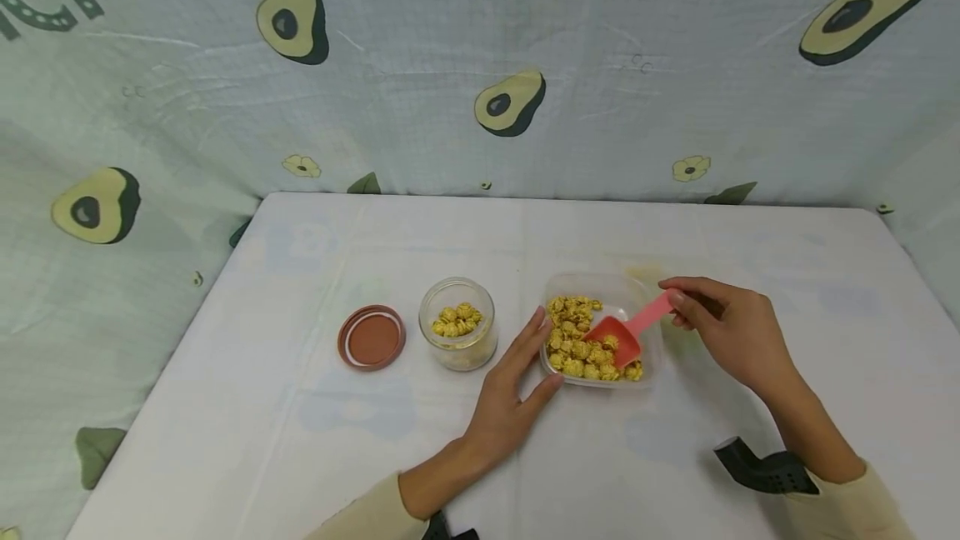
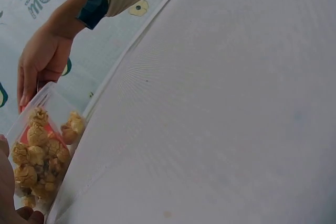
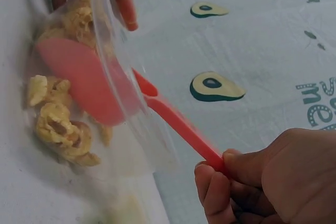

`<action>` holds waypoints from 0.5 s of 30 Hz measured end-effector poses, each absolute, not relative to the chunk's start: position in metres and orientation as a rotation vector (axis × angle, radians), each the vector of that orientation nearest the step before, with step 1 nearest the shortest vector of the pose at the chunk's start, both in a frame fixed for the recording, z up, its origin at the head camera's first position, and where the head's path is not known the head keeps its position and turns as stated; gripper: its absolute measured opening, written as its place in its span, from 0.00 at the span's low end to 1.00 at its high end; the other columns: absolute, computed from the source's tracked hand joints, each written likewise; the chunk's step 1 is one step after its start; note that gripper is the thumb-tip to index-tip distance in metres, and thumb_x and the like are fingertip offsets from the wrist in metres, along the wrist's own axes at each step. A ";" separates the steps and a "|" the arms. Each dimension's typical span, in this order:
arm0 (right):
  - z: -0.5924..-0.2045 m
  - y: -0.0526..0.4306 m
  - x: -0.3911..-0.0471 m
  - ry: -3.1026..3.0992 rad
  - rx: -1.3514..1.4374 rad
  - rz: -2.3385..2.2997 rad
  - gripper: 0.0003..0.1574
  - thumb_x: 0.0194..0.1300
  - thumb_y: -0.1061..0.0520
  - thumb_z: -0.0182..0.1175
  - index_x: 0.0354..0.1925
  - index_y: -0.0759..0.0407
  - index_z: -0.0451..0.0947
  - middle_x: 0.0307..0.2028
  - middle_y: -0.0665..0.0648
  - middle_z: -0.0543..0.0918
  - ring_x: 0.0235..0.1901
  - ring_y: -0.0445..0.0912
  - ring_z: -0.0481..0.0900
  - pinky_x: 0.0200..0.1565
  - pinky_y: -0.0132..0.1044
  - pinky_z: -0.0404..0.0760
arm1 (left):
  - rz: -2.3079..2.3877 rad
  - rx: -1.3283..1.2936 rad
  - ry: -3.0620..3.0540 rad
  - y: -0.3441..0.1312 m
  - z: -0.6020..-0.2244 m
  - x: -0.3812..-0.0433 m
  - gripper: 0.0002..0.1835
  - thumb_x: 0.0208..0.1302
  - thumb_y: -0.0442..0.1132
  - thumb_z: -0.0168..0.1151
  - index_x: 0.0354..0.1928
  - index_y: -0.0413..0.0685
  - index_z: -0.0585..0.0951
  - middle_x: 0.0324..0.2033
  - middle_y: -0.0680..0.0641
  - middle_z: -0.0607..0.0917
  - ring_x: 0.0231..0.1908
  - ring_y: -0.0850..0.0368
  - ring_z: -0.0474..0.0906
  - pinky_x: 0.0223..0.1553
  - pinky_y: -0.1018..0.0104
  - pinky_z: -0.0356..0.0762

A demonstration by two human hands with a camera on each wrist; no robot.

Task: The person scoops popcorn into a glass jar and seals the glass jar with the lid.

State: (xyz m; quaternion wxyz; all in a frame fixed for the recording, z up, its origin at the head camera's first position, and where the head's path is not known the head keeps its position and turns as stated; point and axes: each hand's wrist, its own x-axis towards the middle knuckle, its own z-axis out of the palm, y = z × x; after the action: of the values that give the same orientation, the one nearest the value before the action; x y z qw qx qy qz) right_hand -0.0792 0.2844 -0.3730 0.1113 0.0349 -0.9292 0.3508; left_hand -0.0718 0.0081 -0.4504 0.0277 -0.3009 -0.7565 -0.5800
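My right hand pinches the handle of a red-pink scoop between thumb and fingers. The scoop's bowl sits inside a clear plastic container, among golden popcorn. In the right wrist view the scoop's bowl shows through the container's wall, with popcorn pieces beside it. Against the container's left side rests my left hand, fingers extended and thumb at the near corner. The left wrist view catches only part of this hand at its edge, beside the popcorn.
Left of the container stands a glass jar without its lid, with popcorn inside. A brown-red lid lies on the table left of the jar. Behind the white-covered table hangs a cloth printed with avocados.
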 end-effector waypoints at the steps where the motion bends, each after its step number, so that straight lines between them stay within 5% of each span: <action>1: -0.374 0.285 -0.079 -2.727 0.101 1.020 0.13 0.68 0.55 0.59 0.48 0.58 0.83 0.23 0.49 0.83 0.23 0.42 0.80 0.22 0.28 0.71 | -1.787 -0.932 -2.336 0.008 -0.451 -0.072 0.32 0.65 0.35 0.61 0.70 0.40 0.63 0.72 0.48 0.57 0.70 0.54 0.53 0.68 0.62 0.54; 15: -0.377 0.290 -0.073 -2.875 0.091 1.218 0.14 0.70 0.51 0.57 0.47 0.56 0.80 0.22 0.53 0.76 0.22 0.48 0.73 0.20 0.34 0.68 | -1.778 -0.916 -2.348 0.008 -0.452 -0.071 0.33 0.64 0.35 0.62 0.70 0.42 0.64 0.72 0.47 0.58 0.70 0.54 0.54 0.68 0.63 0.55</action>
State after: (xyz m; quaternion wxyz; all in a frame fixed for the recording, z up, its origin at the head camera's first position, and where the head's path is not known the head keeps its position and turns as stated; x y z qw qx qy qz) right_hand -0.0733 0.2904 -0.3769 0.0089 0.0291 -0.9203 0.3900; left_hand -0.0708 0.0079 -0.4515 0.0286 -0.2969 -0.7610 -0.5761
